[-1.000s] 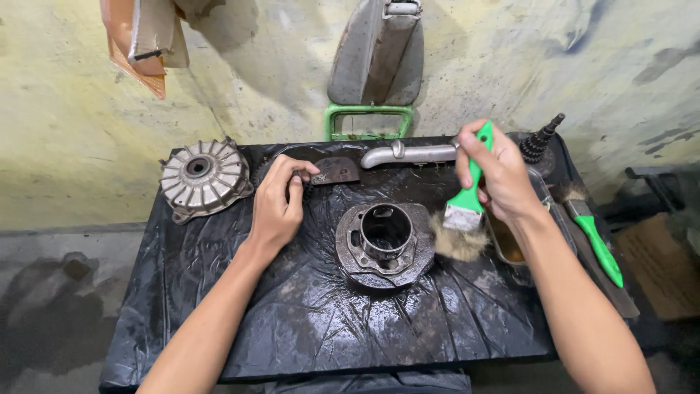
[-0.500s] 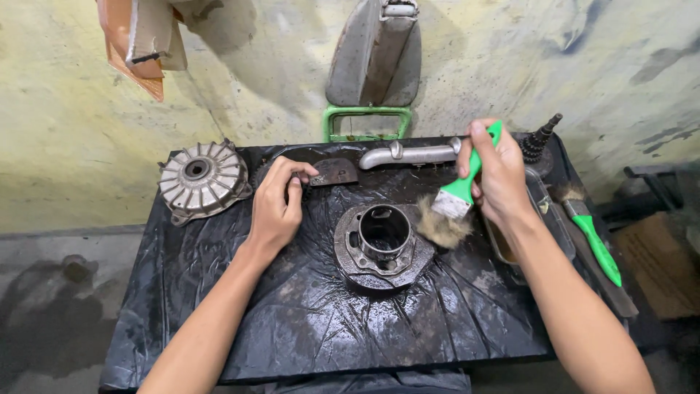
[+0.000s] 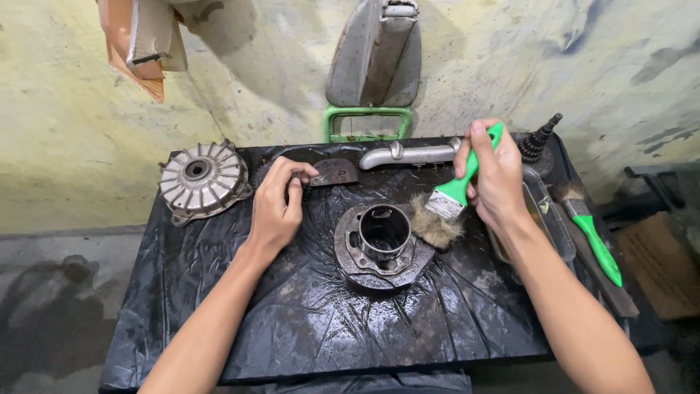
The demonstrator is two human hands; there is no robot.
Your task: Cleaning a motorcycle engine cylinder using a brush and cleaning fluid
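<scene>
A round greasy metal hub (image 3: pixel 382 244) with a central bore lies in the middle of a table covered in black plastic sheet (image 3: pixel 306 321). My right hand (image 3: pixel 496 175) grips a green-handled paintbrush (image 3: pixel 450 201), its worn bristles pressed against the hub's right side. My left hand (image 3: pixel 278 208) rests on the sheet left of the hub, fingers curled, fingertips near a small dark metal plate (image 3: pixel 334 172); whether it holds anything small is not clear.
A finned silver drum cover (image 3: pixel 203 179) sits at the table's back left. A grey metal pipe (image 3: pixel 408 154) lies along the back edge. A second green-handled brush (image 3: pixel 592 233) and a shallow tray (image 3: pixel 543 211) lie at the right. A stepped cone bit (image 3: pixel 538 138) stands back right.
The brush has swept from the hub's lower right up to its right side and closer in. My left hand has stayed in place.
</scene>
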